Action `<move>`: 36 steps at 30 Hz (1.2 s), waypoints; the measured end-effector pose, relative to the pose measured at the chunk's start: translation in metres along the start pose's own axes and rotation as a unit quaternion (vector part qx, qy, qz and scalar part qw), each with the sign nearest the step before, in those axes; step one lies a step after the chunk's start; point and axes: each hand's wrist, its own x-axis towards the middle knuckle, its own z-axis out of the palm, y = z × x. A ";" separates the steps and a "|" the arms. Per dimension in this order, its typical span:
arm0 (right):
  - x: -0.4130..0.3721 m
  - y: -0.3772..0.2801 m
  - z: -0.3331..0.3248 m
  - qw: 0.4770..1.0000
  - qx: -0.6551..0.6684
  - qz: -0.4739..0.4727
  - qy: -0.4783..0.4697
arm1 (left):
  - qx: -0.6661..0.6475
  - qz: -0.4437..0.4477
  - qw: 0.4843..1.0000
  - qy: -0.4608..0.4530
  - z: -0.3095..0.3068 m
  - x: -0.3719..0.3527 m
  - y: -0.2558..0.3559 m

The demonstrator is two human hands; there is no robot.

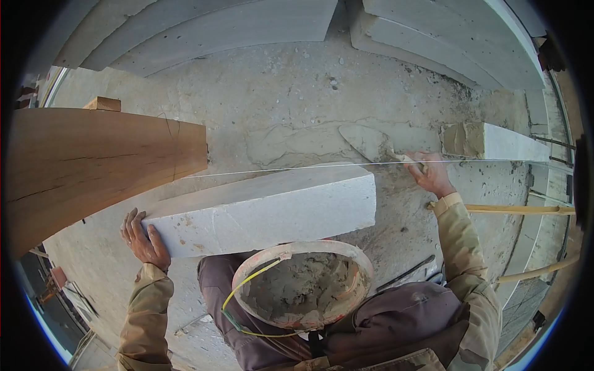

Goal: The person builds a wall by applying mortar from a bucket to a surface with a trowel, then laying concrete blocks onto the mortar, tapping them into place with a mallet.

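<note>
Spreading mortar [303, 143] on the floor [266, 86] seems the step in hand, the right hand [431, 174] wrapping its fingers round the trowel [366, 142]. The left hand [148, 242], thumb and fingers spread, touches the block [266, 210]; the next stroke calls for care near the string [278, 169].

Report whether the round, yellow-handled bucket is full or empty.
Partly filled: grey, lumpy mortar lies inside the bucket, below its rim; depth cannot be told.

lg wood beam [111, 161] L | sm wood blk [104, 104] beside | 2 poles [507, 209] R
</note>
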 end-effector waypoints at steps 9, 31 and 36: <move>0.050 -0.076 0.008 0.993 0.079 -0.066 -0.060 | 0.000 -0.016 1.000 0.002 0.000 -0.001 0.000; -0.242 -0.175 -0.147 0.992 0.035 0.117 0.038 | 0.037 -0.016 0.999 -0.012 0.012 -0.010 -0.016; -0.225 -0.289 -0.119 0.995 -0.078 -0.058 -0.036 | 0.021 -0.049 0.998 -0.015 0.013 -0.012 -0.017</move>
